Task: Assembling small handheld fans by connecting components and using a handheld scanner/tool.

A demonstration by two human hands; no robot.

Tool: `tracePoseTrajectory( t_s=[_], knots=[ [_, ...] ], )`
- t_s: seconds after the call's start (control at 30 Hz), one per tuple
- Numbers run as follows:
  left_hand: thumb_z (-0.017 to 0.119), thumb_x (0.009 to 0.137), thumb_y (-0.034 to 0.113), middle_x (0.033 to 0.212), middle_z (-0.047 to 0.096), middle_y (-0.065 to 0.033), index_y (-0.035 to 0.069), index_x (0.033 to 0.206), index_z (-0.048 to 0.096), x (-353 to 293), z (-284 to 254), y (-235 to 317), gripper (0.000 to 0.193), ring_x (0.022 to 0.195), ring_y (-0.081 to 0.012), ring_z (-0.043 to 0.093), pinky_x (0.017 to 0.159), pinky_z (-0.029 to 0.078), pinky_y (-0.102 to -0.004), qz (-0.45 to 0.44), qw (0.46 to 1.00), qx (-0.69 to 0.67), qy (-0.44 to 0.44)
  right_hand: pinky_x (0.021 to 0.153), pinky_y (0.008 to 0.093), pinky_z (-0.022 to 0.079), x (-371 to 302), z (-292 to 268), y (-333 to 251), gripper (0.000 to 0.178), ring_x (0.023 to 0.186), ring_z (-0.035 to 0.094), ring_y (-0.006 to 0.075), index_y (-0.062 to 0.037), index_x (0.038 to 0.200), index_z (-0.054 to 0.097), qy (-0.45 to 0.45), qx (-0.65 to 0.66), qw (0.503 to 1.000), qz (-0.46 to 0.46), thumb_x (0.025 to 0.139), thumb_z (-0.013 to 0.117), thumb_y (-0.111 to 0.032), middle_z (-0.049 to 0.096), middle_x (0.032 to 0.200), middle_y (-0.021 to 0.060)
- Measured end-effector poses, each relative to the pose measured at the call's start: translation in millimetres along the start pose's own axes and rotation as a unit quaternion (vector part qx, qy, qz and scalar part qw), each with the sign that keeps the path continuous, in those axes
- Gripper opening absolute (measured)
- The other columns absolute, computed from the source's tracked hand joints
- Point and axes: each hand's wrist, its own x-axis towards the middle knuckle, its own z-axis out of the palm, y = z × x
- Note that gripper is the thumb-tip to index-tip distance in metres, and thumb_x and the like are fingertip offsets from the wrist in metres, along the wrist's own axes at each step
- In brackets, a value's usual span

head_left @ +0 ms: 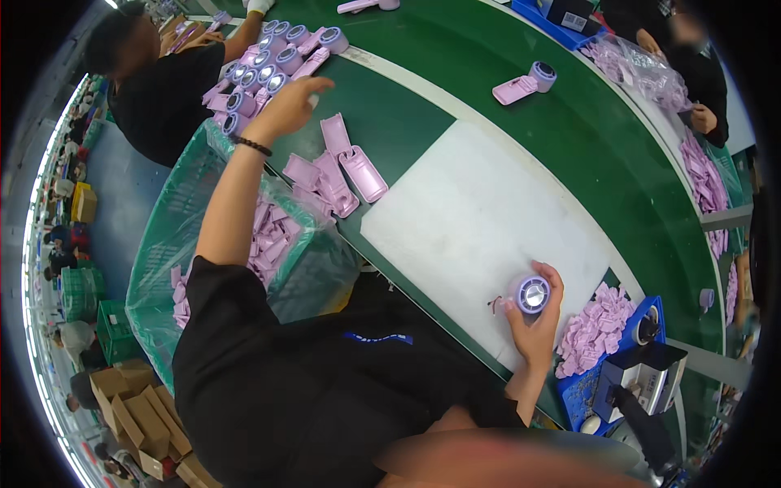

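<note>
My right hand (537, 329) grips a round lilac fan head (532, 294) between thumb and fingers, above the white work sheet (464, 220). Thin reddish wires stick out at its left side. My left hand (291, 106) is stretched out at the far left, index finger extended, beside a cluster of handheld lilac fans (265, 74). A small white spot shows at its fingers; I cannot make out what it is. Several lilac plastic shells (364, 173) lie on the green bench below that hand.
By my left arm stands a green crate (154, 252) lined with clear plastic, holding lilac parts. At right are a heap of small lilac pieces (596, 329), a blue tray (576, 403) and a box-shaped device (643, 378). One fan (529, 83) lies on the green belt. Co-workers work nearby.
</note>
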Motion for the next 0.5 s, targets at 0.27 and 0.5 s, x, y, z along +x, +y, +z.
tracePoseTrajectory(
  t_s=[0.27, 0.5],
  knots=[
    [0.058, 0.078, 0.001, 0.094, 0.068, -0.0167, 0.002, 0.121, 0.061, -1.6, 21.0, 34.1, 0.044, 0.074, -0.0337, 0.065, 0.069, 0.055, -0.0384, -0.368, 0.91, -0.046, -0.186, 0.108, 0.0396, 0.036, 3.0, -4.1, 3.8, 0.075, 0.123, 0.048, 0.0326, -0.0017, 0.135, 0.041, -0.023, -0.027, 0.999, -0.009, 0.074, 0.08, -0.019, 0.047, 0.135, 0.0178],
    [0.058, 0.083, 0.003, 0.085, 0.061, -0.0153, 0.0, 0.115, 0.051, 9.2, 35.9, 7.5, 0.033, 0.062, -0.0239, 0.064, 0.052, 0.054, -0.0298, -0.224, 0.969, -0.102, -0.031, 0.11, 0.0413, 0.035, -4.0, -3.1, 5.7, 0.075, 0.127, 0.048, 0.0339, -0.0036, 0.134, 0.043, -0.017, 0.02, 0.999, 0.027, 0.074, 0.082, -0.025, 0.048, 0.138, 0.0191]
  ],
)
